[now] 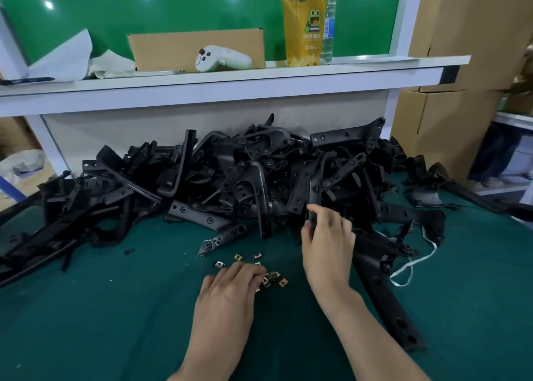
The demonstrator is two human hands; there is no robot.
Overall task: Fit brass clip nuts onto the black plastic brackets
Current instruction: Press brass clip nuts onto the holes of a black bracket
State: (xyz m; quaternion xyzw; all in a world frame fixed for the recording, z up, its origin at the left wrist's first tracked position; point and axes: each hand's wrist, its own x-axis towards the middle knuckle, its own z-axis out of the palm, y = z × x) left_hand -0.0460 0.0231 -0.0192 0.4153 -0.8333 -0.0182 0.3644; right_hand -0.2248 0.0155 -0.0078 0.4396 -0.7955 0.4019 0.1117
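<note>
Our right hand [327,242] curls round a stiff, likely light black bracket [313,196]; left hand [230,288] covers tiny brass clip nuts [274,276], pinch unclear, and we'd take them by the edges.

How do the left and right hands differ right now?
Left hand lies low on the green mat, fingers on the loose brass clip nuts; right hand reaches farther, into the bracket pile. Right hand grips a black bracket between thumb and fingers; whether the left hand pinches a nut is hidden. Both are bare, backs toward the camera.
</note>
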